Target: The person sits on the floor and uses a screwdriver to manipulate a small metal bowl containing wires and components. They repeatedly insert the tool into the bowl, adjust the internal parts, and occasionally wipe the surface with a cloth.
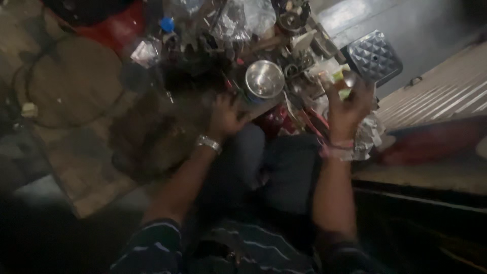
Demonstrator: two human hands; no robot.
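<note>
Dim, smeared by motion blur; dark corners, glare on steel bowl (264,79)

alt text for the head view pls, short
Seen from above, a seated person's left hand rests beside a shiny round metal cap amid cluttered small parts, while the right hand is raised near a dark studded metal plate; the picture is blurred.

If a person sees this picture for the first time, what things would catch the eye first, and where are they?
The shiny round metal lid at upper centre stands out, amid a heap of dark parts. The left hand, with a metal watch on its wrist, rests just below and left of it. The right hand is raised at right, below a grey studded pad.
</note>
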